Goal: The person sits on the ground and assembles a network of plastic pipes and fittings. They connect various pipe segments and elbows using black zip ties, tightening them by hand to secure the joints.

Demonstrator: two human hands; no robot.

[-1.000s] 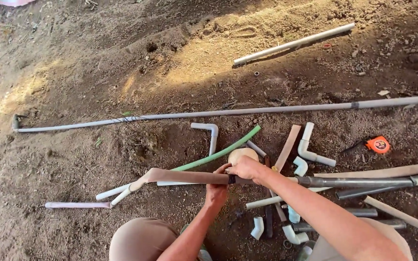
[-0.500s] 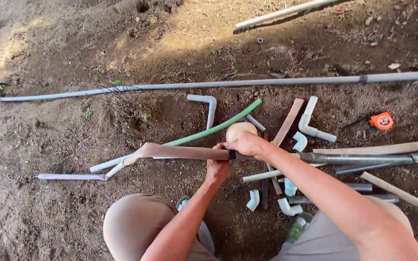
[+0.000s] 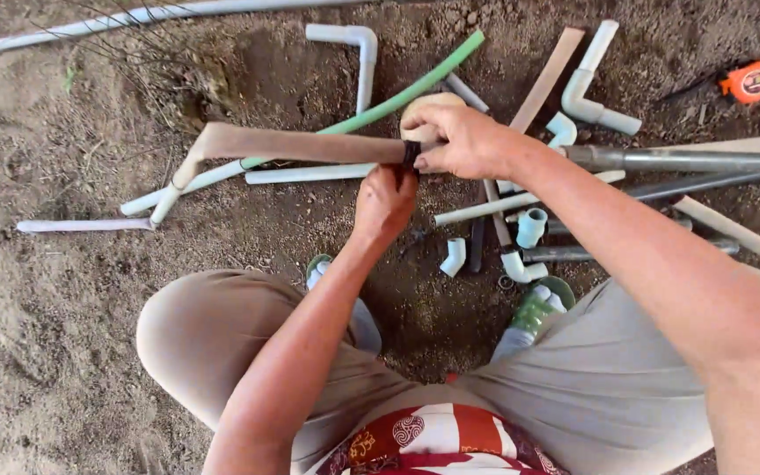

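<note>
Working left to right from the tan pipe (image 3: 301, 143): my left hand (image 3: 386, 200) grips from below at its right end, fingers curled; my right hand (image 3: 456, 141) pinches the dark joint (image 3: 411, 155) there, beside a tape roll (image 3: 422, 114); I judge a joint is being wrapped, which calls for steady tension; far right lies an orange tape measure (image 3: 747, 82), its label unreadable.

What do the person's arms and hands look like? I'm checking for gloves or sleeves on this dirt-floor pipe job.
Both are bare: the left hand and right hand wear no gloves, rings or watch that I can see, and no sleeves cover either forearm. Lower down, the person wears khaki shorts and a red patterned shirt.
</note>
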